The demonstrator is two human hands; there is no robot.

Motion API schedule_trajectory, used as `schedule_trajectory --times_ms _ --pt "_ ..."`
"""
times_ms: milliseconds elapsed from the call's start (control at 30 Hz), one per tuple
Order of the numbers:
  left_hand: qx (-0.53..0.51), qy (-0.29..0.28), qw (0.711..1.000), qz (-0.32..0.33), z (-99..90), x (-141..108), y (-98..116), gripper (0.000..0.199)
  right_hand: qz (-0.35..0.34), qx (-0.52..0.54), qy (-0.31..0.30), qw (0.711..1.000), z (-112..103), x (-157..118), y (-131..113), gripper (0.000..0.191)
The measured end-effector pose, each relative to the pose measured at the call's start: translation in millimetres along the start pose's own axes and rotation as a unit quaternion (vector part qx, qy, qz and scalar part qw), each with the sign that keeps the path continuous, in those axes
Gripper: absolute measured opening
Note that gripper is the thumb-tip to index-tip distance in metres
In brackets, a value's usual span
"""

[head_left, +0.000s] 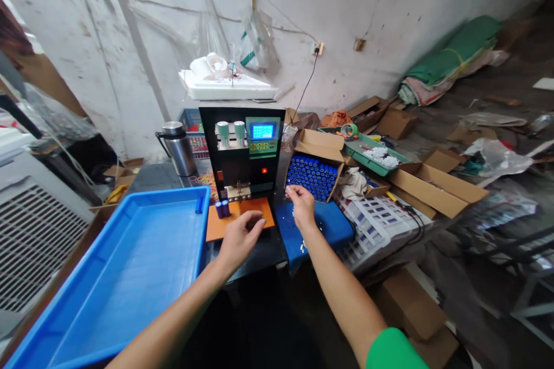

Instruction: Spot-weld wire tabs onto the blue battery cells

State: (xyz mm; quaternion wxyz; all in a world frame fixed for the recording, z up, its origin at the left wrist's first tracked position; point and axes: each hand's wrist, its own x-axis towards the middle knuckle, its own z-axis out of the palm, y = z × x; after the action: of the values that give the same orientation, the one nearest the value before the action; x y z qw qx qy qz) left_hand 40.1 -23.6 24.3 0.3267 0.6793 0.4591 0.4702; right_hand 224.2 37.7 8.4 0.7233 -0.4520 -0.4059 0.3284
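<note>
My left hand [243, 235] hovers at the front edge of an orange board [259, 211], thumb and fingers apart with nothing between them. Two blue-purple cylindrical battery cells [223, 209] stand upright on that board, beyond my fingers. Over a blue mat [314, 225], my right hand [302, 206] pinches a tiny piece at its fingertips, too small to make out. Small white bits [302, 247] lie on the mat. Behind the board rises a black spot welding machine [237, 170] with a lit blue display [262, 131]. Beyond my right hand, a cardboard box [322, 144] holds many blue cells [312, 176].
A large blue tray [142, 253] occupies the left side, with one blue cell [199, 204] at its far right corner. A steel jug [178, 149] stands behind it. To the right are a green tray [373, 153], a white plastic basket [367, 225] and open cardboard boxes [437, 184].
</note>
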Motion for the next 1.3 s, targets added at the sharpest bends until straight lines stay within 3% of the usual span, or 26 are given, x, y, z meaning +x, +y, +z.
schedule_trajectory --times_ms 233,533,800,1033,1167,1300 --pt "-0.169 -0.004 0.979 -0.110 8.7 3 14 0.035 0.047 0.078 -0.091 0.992 40 -55 -9 0.026" --pt "-0.309 0.027 0.928 -0.206 -11.8 -7 2 0.042 0.094 0.129 -0.117 0.980 51 -79 -5 0.024" --pt "-0.250 0.031 0.956 -0.152 -26.4 -12 -4 0.036 0.111 0.090 -0.212 0.967 43 -85 -10 0.026" --pt "-0.183 0.027 0.978 -0.097 -29.0 -15 -5 0.029 0.120 0.062 -0.254 0.958 43 -89 -7 0.023" --pt "-0.137 0.050 0.984 -0.105 -35.1 -19 -10 0.030 0.104 0.038 -0.245 0.963 40 -89 -6 0.021" --pt "-0.023 0.131 0.987 -0.091 -56.2 -12 -28 0.028 0.118 0.038 -0.200 0.972 33 -87 0 0.019"
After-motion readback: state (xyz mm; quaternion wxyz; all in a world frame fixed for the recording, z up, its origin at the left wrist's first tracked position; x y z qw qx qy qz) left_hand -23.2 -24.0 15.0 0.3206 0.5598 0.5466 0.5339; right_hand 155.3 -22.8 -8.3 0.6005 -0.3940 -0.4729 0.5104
